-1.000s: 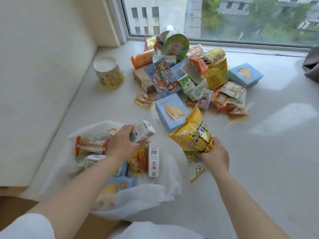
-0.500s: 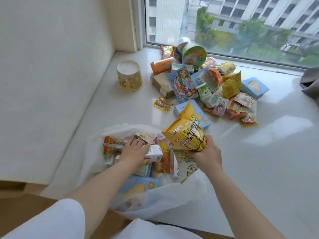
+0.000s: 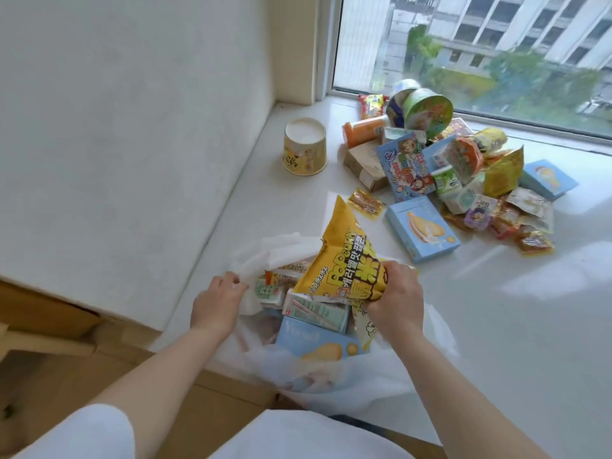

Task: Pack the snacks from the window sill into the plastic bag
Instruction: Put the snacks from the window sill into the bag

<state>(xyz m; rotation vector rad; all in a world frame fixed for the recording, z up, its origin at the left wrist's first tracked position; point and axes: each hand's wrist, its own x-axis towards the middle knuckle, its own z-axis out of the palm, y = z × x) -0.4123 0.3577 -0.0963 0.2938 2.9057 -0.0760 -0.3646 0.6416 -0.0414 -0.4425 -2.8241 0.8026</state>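
Fingers of the right hand [image 3: 395, 301] curl round the lower end of the yellow popcorn bag [image 3: 344, 260], held over the mouth of the plastic bag [image 3: 334, 385]. At nine o'clock from it, the left hand [image 3: 217, 301] appears to pinch the bag's rim, though its fingertips are partly hidden. More snacks [image 3: 440, 170] lie piled at one o'clock on the window sill [image 3: 530, 326].

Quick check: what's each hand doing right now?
Left hand: grips the plastic bag rim.
Right hand: grips the yellow popcorn bag above the bag.
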